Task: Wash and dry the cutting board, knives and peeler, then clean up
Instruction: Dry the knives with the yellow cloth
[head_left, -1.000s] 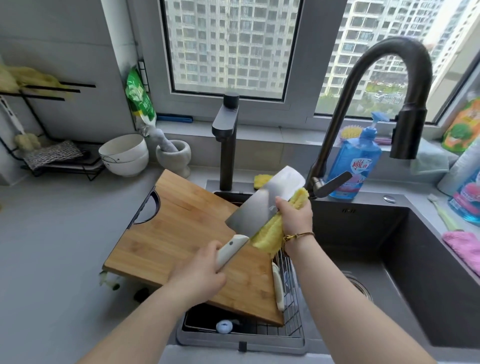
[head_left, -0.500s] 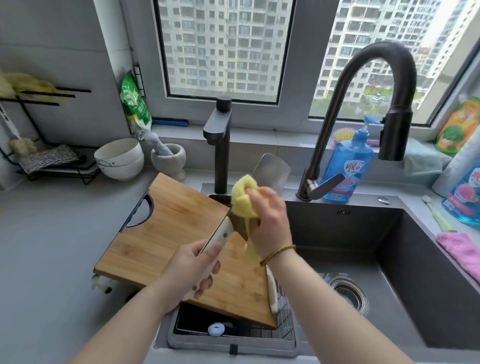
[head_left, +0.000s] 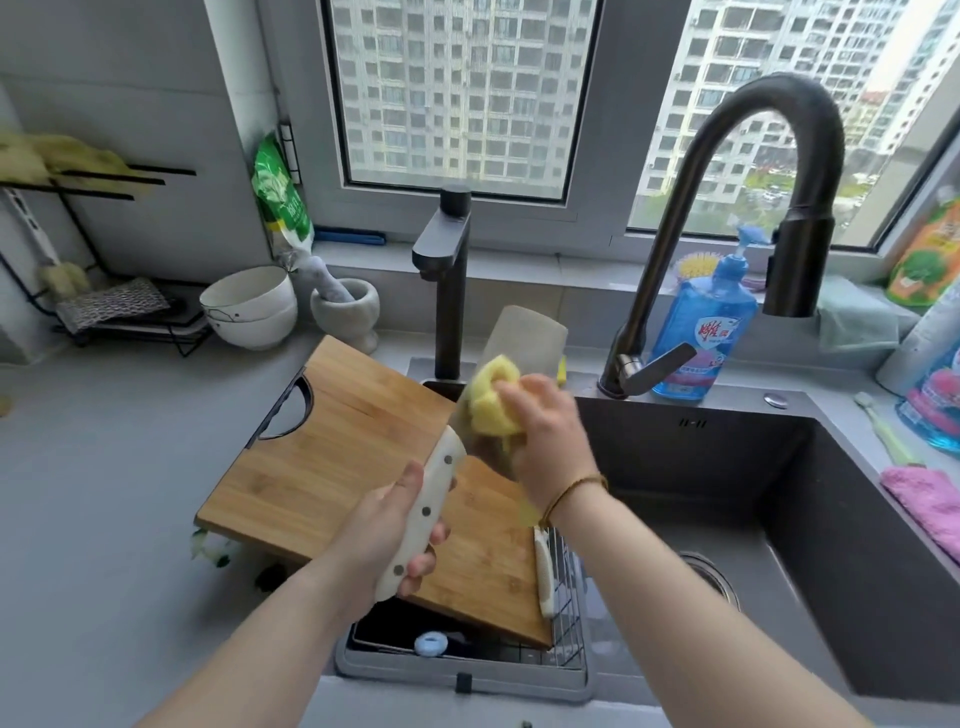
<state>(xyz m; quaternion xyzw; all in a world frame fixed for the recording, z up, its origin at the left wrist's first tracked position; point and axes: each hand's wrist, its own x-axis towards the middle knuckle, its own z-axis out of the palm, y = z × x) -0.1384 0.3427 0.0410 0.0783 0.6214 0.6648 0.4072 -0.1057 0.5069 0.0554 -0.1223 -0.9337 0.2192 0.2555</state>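
"What have the hands got?"

"The left hand (head_left: 387, 530) is wrapped round the white handle of the cleaver (head_left: 524, 332), blade pointing up and away. The right hand (head_left: 545, 431) clutches a yellow cloth (head_left: 493, 402), pressed to the blade just above the left fist."

"And the cutting board?"

"The cutting board (head_left: 337, 457) is right beneath both hands, tilted across the wire basket (head_left: 566, 639) in the sink (head_left: 727, 457). In the basket, below the right wrist, a white-handled knife (head_left: 543, 577) lies along the board's edge. A pale blue round thing (head_left: 431, 644) shows under the board."

"Anything else holding something?"

"Beyond the left hand, a mortar (head_left: 348, 301) with its pestle (head_left: 324, 278) in it, beside two stacked bowls (head_left: 249, 312)."
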